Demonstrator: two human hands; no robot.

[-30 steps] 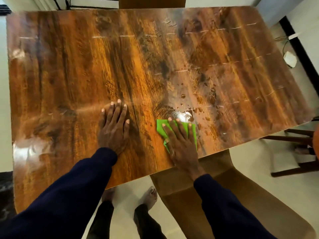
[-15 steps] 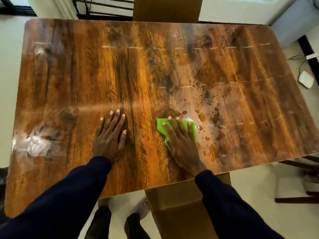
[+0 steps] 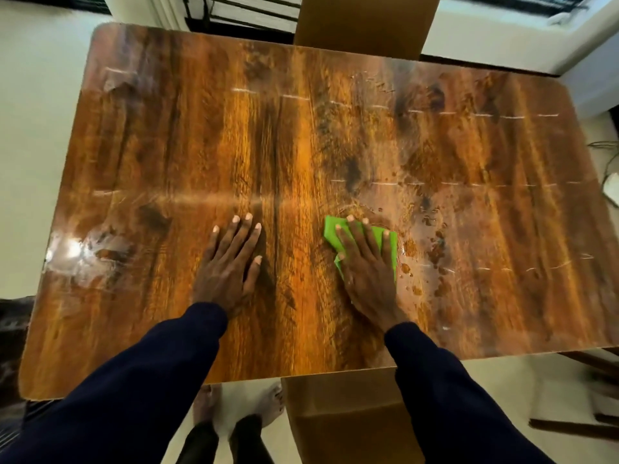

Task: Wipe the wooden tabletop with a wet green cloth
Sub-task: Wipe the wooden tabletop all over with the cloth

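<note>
The glossy wooden tabletop (image 3: 301, 139) fills most of the view. A folded green cloth (image 3: 385, 239) lies flat on it, right of centre and near the front edge. My right hand (image 3: 366, 266) presses on the cloth with straight, spread fingers and covers most of it. My left hand (image 3: 231, 262) rests flat on the bare wood to the left, fingers straight, holding nothing. Water droplets and wet smears (image 3: 432, 259) sit just right of the cloth.
A brown chair (image 3: 348, 416) is tucked under the front edge beside my bare feet (image 3: 268, 403). Another chair back (image 3: 365, 25) stands at the far edge. Dark wooden chair legs (image 3: 596, 366) and a white device with cables (image 3: 611, 192) are on the floor at right.
My right hand has slid the cloth away from the front edge toward the table's middle. The left hand stays flat on the wood. The camera view has shifted forward over the table.
</note>
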